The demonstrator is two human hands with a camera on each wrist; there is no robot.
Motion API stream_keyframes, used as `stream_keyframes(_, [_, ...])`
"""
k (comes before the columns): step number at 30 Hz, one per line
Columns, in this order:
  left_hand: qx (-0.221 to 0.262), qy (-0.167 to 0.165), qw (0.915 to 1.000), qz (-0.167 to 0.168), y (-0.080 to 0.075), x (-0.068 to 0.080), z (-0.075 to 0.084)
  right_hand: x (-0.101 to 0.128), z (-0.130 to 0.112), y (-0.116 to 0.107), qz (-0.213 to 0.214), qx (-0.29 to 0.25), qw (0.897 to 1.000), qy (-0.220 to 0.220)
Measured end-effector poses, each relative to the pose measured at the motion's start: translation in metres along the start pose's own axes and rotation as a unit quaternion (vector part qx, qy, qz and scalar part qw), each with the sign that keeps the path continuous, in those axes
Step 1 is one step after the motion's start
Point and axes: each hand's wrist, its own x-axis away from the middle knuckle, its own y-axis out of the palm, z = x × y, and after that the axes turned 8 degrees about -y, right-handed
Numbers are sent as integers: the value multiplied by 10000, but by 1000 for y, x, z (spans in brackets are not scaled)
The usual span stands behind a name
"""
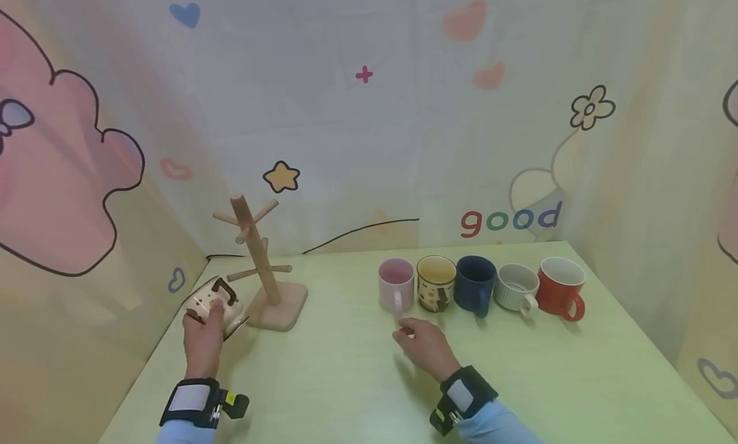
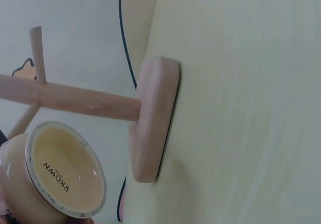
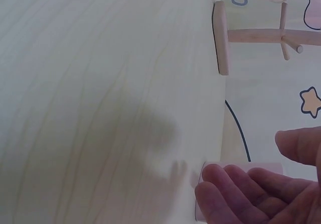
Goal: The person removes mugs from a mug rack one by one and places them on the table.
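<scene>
My left hand (image 1: 204,332) grips a cream mug (image 1: 209,298) with a brown handle, thumb across its decorated side. The mug is tipped over beside the wooden mug tree (image 1: 254,252), and the left wrist view shows its underside (image 2: 67,171) with the printed word BROWN. My right hand (image 1: 426,345) is just in front of the pink mug (image 1: 396,284), fingertips close to that mug's handle. In the right wrist view, the thumb stands apart from the loosely bent fingers (image 3: 225,184), with nothing between them.
Right of the pink mug stand a yellow spotted mug (image 1: 436,284), a dark blue mug (image 1: 475,284), a grey ribbed cup (image 1: 515,287) and a red mug (image 1: 560,287), handles facing forward. The mug tree's base (image 1: 282,306) rests at the table's left side. A printed curtain (image 1: 357,136) hangs behind.
</scene>
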Motion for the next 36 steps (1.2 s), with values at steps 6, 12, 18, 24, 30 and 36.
stream_keyframes(6, [-240, 319, 9991, 134, 6, 24, -5, -1, 1, 1, -73, -35, 9999, -85])
stream_keyframes(12, [-545, 984, 9936, -74, 25, 45, -7, -1, -10, -2, -422, -158, 9988, -163])
stream_keyframes(18, [-963, 1569, 9797, -800, 55, 60, -8, 2, -21, -2, -898, -693, 9927, -416])
stream_keyframes(24, [-1187, 1900, 9610, -1624, 88, 70, -7, 3, -31, -1, -1221, -1265, 9834, -459])
stream_keyframes(30, [-1126, 2139, 9436, -2263, 114, 75, -5, 1, -34, -1, -1101, -1351, 9833, -523])
stream_keyframes(36, [-1457, 2362, 9252, -2589, 127, 78, -8, 0, -35, -2, -1136, -1307, 9827, -663])
